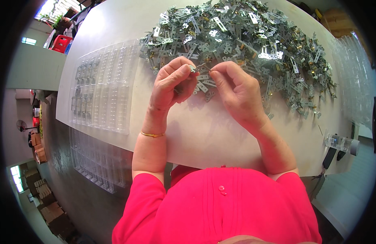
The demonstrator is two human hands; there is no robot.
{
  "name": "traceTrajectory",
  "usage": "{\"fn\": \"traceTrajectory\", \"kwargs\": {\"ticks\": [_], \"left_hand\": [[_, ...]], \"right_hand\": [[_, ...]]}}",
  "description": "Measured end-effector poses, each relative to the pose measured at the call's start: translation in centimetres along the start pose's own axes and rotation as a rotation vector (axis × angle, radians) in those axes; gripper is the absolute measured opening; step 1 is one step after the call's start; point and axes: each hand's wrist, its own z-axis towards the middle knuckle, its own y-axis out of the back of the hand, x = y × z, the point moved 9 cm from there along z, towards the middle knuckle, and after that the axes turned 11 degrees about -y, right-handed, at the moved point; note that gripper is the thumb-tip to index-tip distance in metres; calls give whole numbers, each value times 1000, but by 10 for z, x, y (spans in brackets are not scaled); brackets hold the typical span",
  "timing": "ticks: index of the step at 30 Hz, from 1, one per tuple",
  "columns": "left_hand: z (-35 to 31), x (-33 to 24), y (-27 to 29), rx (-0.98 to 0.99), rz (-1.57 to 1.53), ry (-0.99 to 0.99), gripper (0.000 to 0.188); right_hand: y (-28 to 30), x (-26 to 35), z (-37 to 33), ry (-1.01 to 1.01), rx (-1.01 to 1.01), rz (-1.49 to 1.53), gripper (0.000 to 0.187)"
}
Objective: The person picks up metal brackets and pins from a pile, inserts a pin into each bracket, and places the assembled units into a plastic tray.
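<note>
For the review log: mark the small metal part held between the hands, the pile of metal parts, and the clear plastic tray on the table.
Small metal part [201, 66], head view, on its thin middle between the fingertips.
Pile of metal parts [244, 36], head view, middle of the heap.
Clear plastic tray [114, 87], head view, an empty compartment row.

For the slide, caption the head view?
Both hands pinch a small metal part beside a heap of metal parts.
</note>
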Motion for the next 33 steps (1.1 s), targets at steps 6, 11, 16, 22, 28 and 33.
{"fn": "traceTrajectory", "kwargs": {"ticks": [6, 11, 16, 22, 28, 33], "left_hand": [[-2, -6, -2, -16, 150, 42, 25], [-3, -3, -11, -9, 135, 62, 24], [-5, 2, -10, 11, 175, 126, 24], [-9, 6, -19, 76, 183, 226, 25], [-14, 18, -30, 197, 198, 335, 26], [-14, 15, -34, 130, 46, 314, 27]], "right_hand": [[-1, 0, -1, 18, -5, 37, 8], [-9, -17, 2, -216, 133, 190, 13], [-17, -24, 1, -313, 336, 240, 19], [-20, -29, 2, -440, 455, 353, 17], [-15, -27, 6, -252, 410, 174, 15], [7, 1, 8, 18, 161, 454, 4]]}}
